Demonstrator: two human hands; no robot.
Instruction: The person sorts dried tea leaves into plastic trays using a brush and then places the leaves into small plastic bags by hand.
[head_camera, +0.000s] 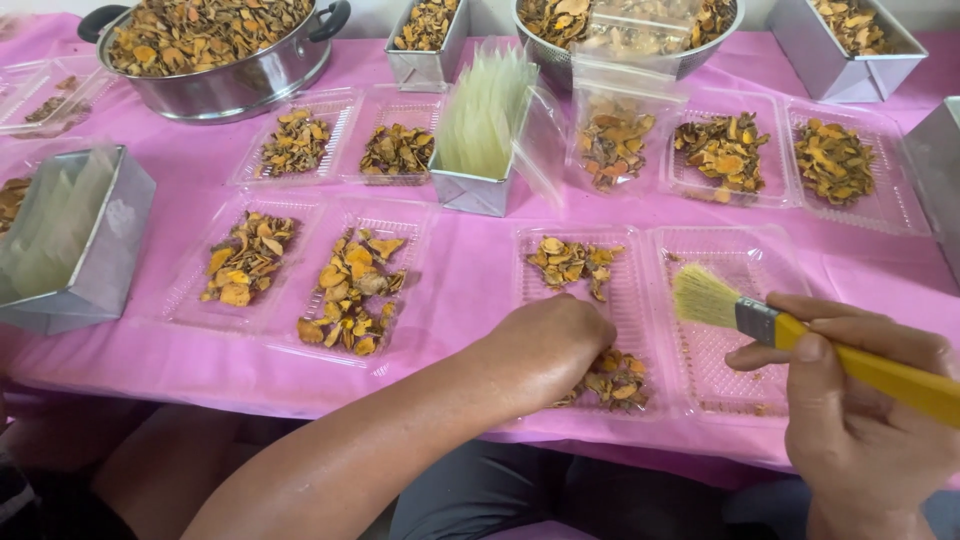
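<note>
My left hand (548, 348) rests palm down in a clear plastic tray (627, 262), its fingers closed over dried orange-brown slices (616, 380) at the tray's near end. More slices (570, 262) lie at the far end of the same tray. My right hand (858, 400) grips a yellow-handled paintbrush (790, 330), its pale bristles hanging over the adjoining clear tray (725, 340), which holds only a few crumbs.
Several clear trays of dried slices (348, 290) cover the pink tablecloth (470, 270). Steel boxes of clear bags stand at centre (480, 190) and left (100, 270). A steel pot (230, 85), a bowl (690, 60) and square tins (850, 70) of slices line the back.
</note>
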